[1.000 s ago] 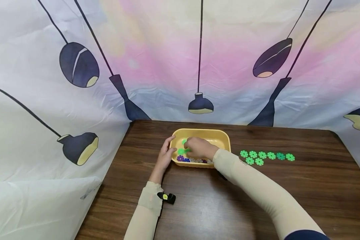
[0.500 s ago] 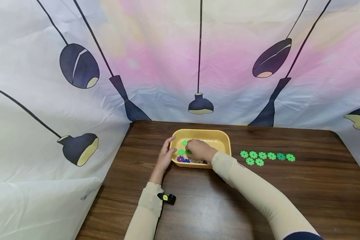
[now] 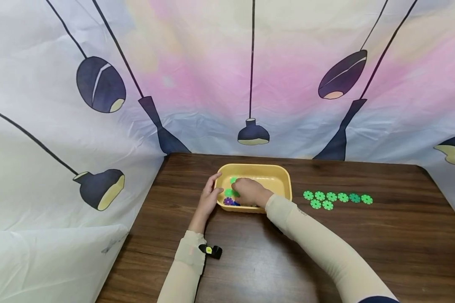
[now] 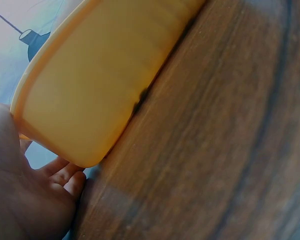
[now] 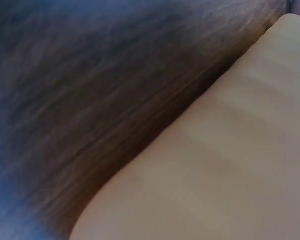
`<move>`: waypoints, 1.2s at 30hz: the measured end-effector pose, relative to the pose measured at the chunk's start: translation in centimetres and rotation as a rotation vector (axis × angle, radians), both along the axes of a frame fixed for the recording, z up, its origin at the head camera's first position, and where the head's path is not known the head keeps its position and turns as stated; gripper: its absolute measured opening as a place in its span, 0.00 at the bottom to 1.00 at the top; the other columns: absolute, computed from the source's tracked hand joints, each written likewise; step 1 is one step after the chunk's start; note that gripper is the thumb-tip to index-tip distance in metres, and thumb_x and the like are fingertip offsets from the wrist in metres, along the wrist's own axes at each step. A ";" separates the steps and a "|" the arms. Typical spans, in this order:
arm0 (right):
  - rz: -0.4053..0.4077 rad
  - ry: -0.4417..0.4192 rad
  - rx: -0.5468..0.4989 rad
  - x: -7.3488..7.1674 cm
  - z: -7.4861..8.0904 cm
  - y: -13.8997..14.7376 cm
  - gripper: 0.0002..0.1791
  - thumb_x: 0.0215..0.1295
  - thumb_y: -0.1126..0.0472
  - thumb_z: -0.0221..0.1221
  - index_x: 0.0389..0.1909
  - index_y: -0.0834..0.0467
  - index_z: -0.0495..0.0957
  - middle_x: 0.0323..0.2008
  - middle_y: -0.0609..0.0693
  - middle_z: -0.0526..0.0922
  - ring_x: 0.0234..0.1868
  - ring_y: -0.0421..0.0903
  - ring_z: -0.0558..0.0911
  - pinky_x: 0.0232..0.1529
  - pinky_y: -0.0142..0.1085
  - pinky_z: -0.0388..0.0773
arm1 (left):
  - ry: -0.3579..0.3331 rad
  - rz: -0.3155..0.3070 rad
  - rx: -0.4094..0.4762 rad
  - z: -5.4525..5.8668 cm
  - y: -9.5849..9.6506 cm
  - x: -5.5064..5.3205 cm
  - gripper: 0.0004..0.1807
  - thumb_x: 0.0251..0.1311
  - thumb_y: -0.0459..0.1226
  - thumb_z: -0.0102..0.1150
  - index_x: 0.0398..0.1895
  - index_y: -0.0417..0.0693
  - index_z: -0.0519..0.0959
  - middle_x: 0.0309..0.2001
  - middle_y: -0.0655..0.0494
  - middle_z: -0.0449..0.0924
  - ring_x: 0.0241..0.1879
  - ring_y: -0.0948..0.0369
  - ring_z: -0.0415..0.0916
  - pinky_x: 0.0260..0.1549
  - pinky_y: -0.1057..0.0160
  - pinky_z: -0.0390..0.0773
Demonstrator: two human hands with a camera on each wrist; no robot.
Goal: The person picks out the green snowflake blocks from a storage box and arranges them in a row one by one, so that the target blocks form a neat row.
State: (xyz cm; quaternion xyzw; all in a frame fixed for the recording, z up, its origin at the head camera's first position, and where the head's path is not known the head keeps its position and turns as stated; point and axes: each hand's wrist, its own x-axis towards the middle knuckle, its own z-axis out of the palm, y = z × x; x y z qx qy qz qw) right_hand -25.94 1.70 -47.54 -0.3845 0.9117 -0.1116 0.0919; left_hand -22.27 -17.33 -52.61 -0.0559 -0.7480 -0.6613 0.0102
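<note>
Table [image 3: 273, 261] in dark brown wood grain, backed by a pale fabric backdrop [image 3: 212, 63] washed pink and blue and printed with navy hanging lamps. Toward the right of the tabletop, flower-shaped green discs [image 3: 331, 196] laid flat: six in an upper row, two below its left part, the fifth of the upper row a deeper green. Left of these, near the far edge, a yellow tray [image 3: 265, 171] with rounded corners. Inside, at its left end, more green pieces [image 3: 228, 192], with a purple disc [image 3: 228, 201] and a partly covered blue disc [image 3: 236, 203] by the near wall. Gripped at that same end by the left hand [image 3: 208, 198], fingers bent around it. Reaching down inside, the right hand [image 3: 250, 190], just beside the green pieces; fingertips mostly hidden, so cannot tell whether narrowed on a piece or holding nothing.
</note>
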 end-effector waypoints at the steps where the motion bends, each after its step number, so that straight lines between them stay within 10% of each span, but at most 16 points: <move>1: 0.007 0.004 0.000 0.0 -0.1 0.1 0.06 0.67 0.60 0.68 0.35 0.57 0.81 0.28 0.46 0.74 0.29 0.42 0.71 0.35 0.38 0.74 | -0.002 -0.003 0.000 -0.1 0.0 0.0 0.31 0.70 0.26 0.49 0.77 0.42 0.67 0.81 0.43 0.57 0.81 0.48 0.52 0.74 0.42 0.58; 18: 0.010 -0.073 -0.086 0.2 0.3 2.0 0.15 0.64 0.62 0.67 0.50 0.62 0.87 0.48 0.55 0.84 0.43 0.46 0.84 0.48 0.41 0.84 | 0.006 -0.001 -0.006 -0.2 0.0 0.0 0.31 0.71 0.26 0.48 0.77 0.42 0.67 0.81 0.43 0.58 0.81 0.48 0.51 0.75 0.42 0.58; 36: 0.073 -0.034 -0.041 0.8 2.7 5.0 0.15 0.63 0.63 0.64 0.49 0.61 0.87 0.43 0.53 0.83 0.36 0.44 0.80 0.41 0.41 0.82 | 0.005 0.010 -0.007 -0.1 0.0 0.0 0.31 0.70 0.25 0.49 0.76 0.41 0.68 0.81 0.41 0.58 0.81 0.47 0.50 0.75 0.41 0.57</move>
